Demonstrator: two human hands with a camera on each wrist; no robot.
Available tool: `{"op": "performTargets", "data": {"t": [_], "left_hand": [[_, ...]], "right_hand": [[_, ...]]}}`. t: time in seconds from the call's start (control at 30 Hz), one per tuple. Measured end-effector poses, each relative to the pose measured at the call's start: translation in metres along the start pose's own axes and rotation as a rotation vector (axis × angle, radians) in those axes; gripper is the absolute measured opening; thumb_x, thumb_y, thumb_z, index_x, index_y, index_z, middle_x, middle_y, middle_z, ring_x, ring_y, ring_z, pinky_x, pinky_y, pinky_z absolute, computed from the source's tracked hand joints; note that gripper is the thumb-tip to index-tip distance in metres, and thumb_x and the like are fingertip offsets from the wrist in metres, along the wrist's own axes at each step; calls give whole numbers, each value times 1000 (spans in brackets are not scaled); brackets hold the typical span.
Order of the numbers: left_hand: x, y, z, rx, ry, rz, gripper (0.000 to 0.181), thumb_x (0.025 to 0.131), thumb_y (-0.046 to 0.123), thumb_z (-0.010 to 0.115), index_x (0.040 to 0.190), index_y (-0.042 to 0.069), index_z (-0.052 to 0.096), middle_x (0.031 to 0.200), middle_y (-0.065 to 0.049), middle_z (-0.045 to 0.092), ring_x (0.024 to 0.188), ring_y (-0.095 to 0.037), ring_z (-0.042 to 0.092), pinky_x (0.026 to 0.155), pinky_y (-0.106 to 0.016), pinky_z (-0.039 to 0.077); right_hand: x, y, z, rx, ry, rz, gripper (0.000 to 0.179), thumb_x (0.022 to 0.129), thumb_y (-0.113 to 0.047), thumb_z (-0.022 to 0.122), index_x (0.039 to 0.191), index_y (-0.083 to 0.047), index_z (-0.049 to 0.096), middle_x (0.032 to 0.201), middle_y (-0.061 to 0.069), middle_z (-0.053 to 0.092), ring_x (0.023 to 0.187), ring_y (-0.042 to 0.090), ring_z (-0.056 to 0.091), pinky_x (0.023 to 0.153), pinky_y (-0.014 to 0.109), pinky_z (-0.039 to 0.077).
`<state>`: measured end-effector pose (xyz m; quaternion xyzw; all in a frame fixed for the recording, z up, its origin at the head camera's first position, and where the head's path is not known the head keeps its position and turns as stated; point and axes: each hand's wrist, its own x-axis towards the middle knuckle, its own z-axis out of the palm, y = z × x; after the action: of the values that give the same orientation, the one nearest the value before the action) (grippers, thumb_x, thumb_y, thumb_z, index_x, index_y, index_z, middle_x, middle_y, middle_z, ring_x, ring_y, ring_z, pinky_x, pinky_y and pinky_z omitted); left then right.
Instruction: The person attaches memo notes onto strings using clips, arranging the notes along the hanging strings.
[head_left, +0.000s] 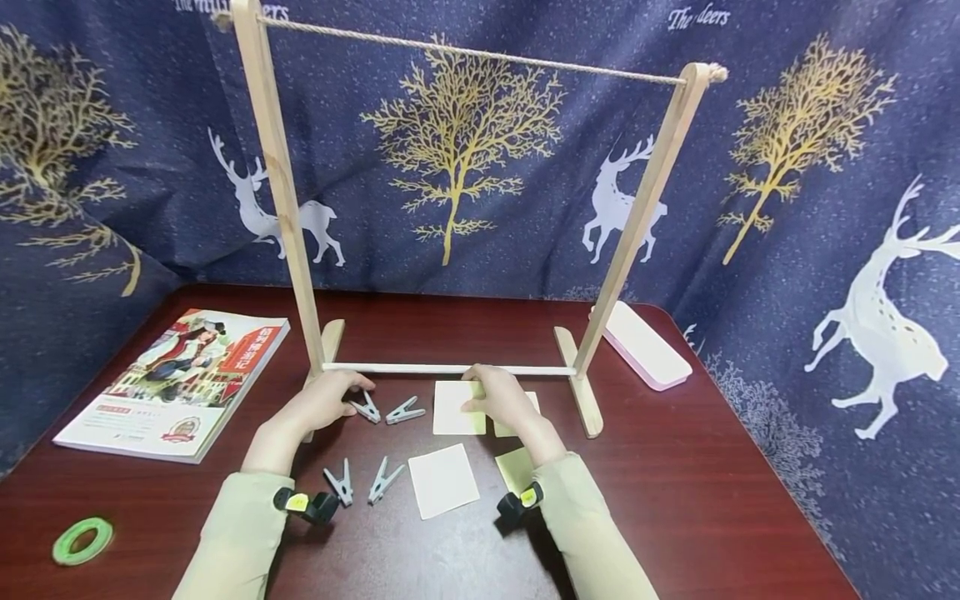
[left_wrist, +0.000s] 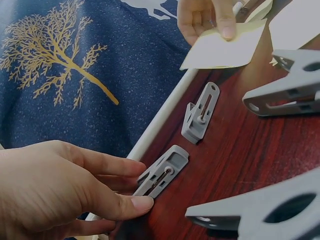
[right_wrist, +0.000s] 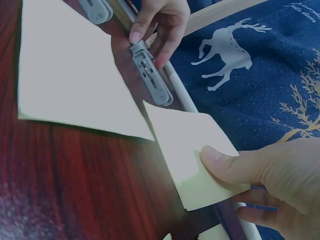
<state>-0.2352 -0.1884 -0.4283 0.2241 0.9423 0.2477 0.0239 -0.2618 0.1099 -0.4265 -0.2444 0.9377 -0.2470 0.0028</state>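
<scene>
My left hand (head_left: 330, 402) pinches the handle end of a grey clothespin (left_wrist: 167, 167) between thumb and fingers, low over the table. My right hand (head_left: 501, 398) holds a pale yellow paper square (right_wrist: 190, 145) by its edge, thumb on top and fingers beneath; in the left wrist view this paper is tilted. A second grey clothespin (head_left: 406, 411) lies just right of the held one. Nearer to me are two more clothespins, one on the left (head_left: 341, 483) and one on the right (head_left: 384, 481). Beside them lies another paper square (head_left: 444, 481). More yellowish paper (head_left: 514, 468) is partly hidden under my right forearm.
Behind my hands stands a wooden frame with a left post (head_left: 281, 175), a right post (head_left: 637, 217), a rope (head_left: 472, 52) across the top and a white rod (head_left: 420, 368) low down. A book (head_left: 180, 383), a green ring (head_left: 82, 542) and a pink-white case (head_left: 647, 346) lie around it.
</scene>
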Motion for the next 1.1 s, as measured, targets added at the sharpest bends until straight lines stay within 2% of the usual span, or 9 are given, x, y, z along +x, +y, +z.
{"op": "performTargets", "data": {"t": [0.2,0.4,0.7,0.93,1.1], "left_hand": [[0,1,0,15,12,14,33,76,-12,72,109,-6,68,106,-19,70,103,-35,65,90,-48,51],[1,-1,4,15,50,36,31,74,-15,70,104,-7,69,100,-19,71,101,-36,66,90,-50,51],[1,-1,5,-10,26,5,27,77,-9,73,103,-3,69,102,-17,70,105,-37,64,92,-51,49],[0,-4,4,-8,53,19,28,76,-9,74,100,2,68,99,-14,68,99,-34,62,89,-50,50],[-1,-6,4,-29,43,26,27,76,-9,74,100,2,67,98,-12,68,98,-33,62,88,-50,50]], "right_hand": [[-2,0,-6,73,19,-23,33,79,-12,79,108,-2,68,104,11,70,86,19,58,81,36,48],[-2,3,-10,124,22,-21,27,81,-10,78,106,-3,69,97,8,70,80,15,54,76,29,46],[-3,8,-11,186,1,-22,26,81,-9,77,106,-3,69,101,9,71,75,11,51,73,26,46],[-3,12,-12,250,-3,-18,28,82,-10,77,107,-3,67,108,13,71,88,19,65,80,34,53],[-5,12,-14,247,-1,-17,26,81,-11,78,103,-3,68,106,14,72,96,25,67,83,36,53]]}}
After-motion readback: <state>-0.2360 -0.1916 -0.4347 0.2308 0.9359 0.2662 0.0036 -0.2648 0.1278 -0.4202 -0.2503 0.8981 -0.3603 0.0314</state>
